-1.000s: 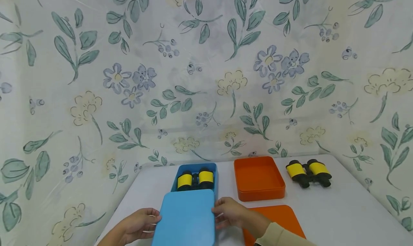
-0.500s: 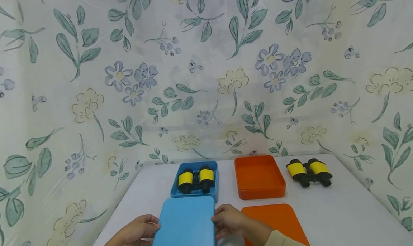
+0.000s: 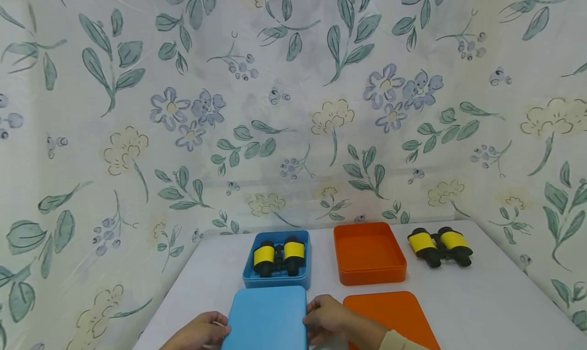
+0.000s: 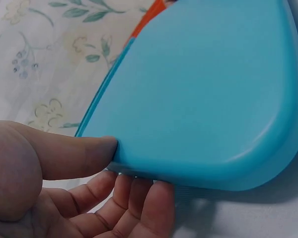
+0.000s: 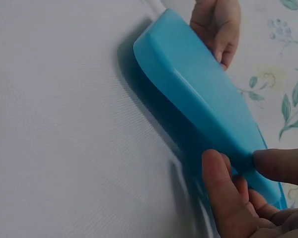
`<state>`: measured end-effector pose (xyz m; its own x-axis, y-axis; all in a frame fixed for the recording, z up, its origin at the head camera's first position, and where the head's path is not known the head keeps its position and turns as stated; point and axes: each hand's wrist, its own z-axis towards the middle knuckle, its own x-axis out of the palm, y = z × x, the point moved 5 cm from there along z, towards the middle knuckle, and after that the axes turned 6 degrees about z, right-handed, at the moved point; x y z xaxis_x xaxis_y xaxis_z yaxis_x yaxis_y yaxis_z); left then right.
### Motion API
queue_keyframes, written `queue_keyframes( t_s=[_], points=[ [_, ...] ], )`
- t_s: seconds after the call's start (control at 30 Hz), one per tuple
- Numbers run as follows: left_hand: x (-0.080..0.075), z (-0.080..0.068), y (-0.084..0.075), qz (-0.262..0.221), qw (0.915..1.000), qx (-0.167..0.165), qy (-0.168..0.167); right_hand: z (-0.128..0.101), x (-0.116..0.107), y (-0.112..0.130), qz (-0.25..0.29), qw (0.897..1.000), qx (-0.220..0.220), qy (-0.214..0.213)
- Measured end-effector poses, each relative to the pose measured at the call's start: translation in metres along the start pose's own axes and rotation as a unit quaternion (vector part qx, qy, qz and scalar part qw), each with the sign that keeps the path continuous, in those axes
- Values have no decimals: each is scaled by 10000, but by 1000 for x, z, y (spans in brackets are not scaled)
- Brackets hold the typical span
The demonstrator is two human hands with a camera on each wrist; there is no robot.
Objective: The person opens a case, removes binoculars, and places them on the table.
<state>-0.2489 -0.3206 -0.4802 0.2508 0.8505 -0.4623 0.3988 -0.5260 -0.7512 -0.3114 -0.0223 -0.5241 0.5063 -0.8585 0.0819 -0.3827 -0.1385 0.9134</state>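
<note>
A light blue lid (image 3: 267, 317) is held just above the white table (image 3: 481, 299) at its near edge, between both hands. My left hand (image 3: 202, 332) grips its left edge, thumb on top and fingers (image 4: 139, 198) underneath. My right hand (image 3: 327, 317) grips its right edge the same way, thumb (image 5: 280, 166) on the rim. The lid (image 4: 203, 94) fills the left wrist view and the lid (image 5: 198, 84) hangs tilted over the table in the right wrist view. Just beyond it stands an open blue box (image 3: 253, 278) holding yellow-and-black binoculars (image 3: 278, 256).
An empty orange box (image 3: 369, 253) stands to the right of the blue one, with its orange lid (image 3: 390, 317) lying flat in front of it. A second pair of binoculars (image 3: 440, 245) lies at the far right. A floral cloth (image 3: 275, 110) hangs behind and beside the table.
Both hands have drawn the blue lid back toward me, away from the blue box. The binoculars inside the box now show fully.
</note>
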Motion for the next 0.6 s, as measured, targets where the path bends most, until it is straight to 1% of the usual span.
queue_keyframes(
  t_s=[0.03, 0.1, 0.2, 0.27, 0.3, 0.43, 0.6],
  points=[
    [1, 0, 0, 59, 10000, 6, -64, 8, -3, -6, 19, 10000, -26, 38],
    [3, 1, 0, 196, 9996, 84, -164, 6, -2, -5, -156, 9998, -63, -64],
    [5, 3, 0, 360, 9987, 206, -312, -2, 1, 2, -358, 9991, -50, -206],
    [6, 5, 1, 452, 9978, 269, -408, -17, 8, 14, -611, 9973, -5, -417],
    [7, 5, 1, 507, 9973, 267, -454, -17, 9, 15, -663, 9967, -6, -461],
    [9, 9, 4, 913, 9939, 137, -610, -18, 11, 17, -942, 9936, -45, -619],
    [15, 12, 4, 1556, 9836, -215, -888, -16, 12, 16, -1245, 9896, -28, -724]
  ],
)
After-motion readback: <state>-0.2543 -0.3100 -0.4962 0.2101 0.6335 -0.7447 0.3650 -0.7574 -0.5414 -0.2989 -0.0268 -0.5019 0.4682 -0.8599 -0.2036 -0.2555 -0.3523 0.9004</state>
